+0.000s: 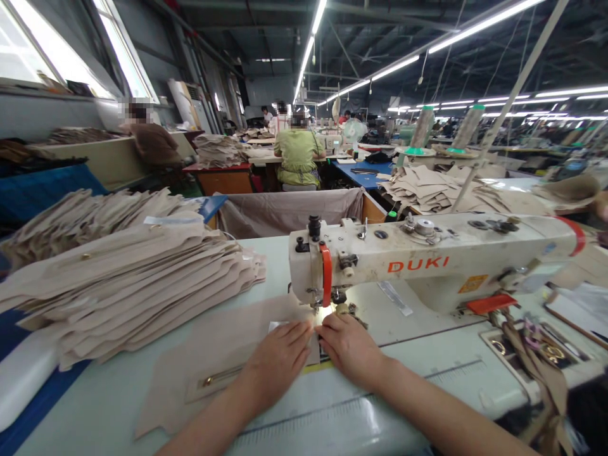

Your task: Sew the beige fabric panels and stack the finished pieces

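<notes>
A beige fabric piece (213, 335) with a zipped slot and a small gold zipper pull (208, 381) lies on the pale green table, its right end under the needle area of a white sewing machine (361, 253). On the fabric, left of the lit needle, rests my left hand (280, 354), fingers together and pointing at the needle. Just right of it is my right hand (349, 348), its fingers bent and closed beside the presser foot. What the fingertips of either hand pinch, if anything, is too small to tell.
A tall stack of beige pieces (142, 285) stands at the left. At the right, a tray (517, 361) holds rings and straps. A white label strip (395, 298) lies behind the needle. Other people sit farther back.
</notes>
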Available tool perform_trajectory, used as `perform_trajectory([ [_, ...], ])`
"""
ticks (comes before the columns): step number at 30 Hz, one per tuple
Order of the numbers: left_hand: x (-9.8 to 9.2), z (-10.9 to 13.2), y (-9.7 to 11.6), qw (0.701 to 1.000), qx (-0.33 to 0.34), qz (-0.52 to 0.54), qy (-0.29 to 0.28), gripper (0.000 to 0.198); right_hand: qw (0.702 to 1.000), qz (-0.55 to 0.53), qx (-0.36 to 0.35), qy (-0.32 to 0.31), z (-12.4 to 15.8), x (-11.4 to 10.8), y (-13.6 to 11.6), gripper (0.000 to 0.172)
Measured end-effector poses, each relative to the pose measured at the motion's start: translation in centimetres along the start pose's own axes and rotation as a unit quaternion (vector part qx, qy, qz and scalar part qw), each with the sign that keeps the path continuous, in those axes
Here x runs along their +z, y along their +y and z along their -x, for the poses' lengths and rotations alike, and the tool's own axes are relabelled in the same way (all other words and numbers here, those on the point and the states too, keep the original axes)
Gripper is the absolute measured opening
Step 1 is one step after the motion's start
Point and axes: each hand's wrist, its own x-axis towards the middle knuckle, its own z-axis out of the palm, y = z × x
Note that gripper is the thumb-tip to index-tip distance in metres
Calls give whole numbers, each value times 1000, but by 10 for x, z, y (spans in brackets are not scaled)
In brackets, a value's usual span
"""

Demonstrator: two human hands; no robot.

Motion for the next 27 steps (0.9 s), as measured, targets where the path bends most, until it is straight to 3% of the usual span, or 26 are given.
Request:
perform_trajectory([
  [8,2,-11,-4,999,1,14,48,35,1000,13,10,15,-4,5,8,12],
  [14,4,-14,-7,999,-9,25,31,37,999,19,13,26,-6,9,9,16],
  [27,2,-15,-3,998,-19,20,56,36,999,16,13,45,-5,13,11,16],
])
